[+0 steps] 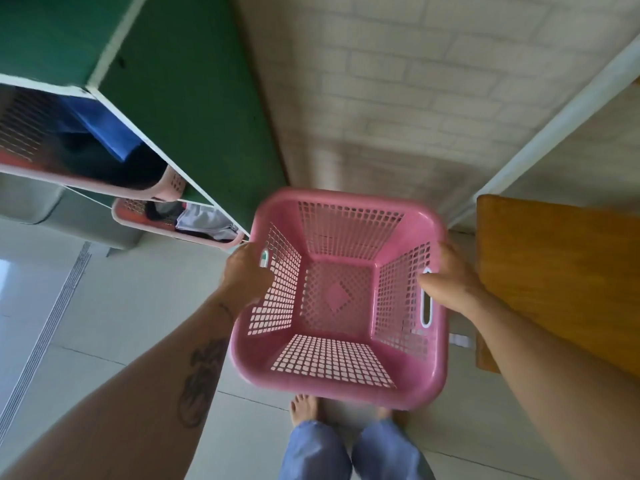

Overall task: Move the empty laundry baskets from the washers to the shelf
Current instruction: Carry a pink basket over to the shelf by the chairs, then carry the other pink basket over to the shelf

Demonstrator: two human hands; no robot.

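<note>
An empty pink laundry basket (341, 382) with latticed sides hangs in the air in front of me, above the floor. My left hand (246, 271) grips its left handle slot and my right hand (446, 278) grips the right one. The green shelf unit (180, 109) with white edges stands to the left, its near corner just beside the basket's left rim. Two other pink baskets sit in the shelf: an upper one (166, 188) holding dark and blue cloth, and a lower one (138, 220) holding dark and white cloth.
A white brick wall (398, 98) is straight ahead. An orange wooden surface (561, 271) stands close on the right, next to a white post (554, 129). A grey appliance body (41, 206) sits low at the left. My bare feet and jeans (332, 445) are below the basket on pale floor tiles.
</note>
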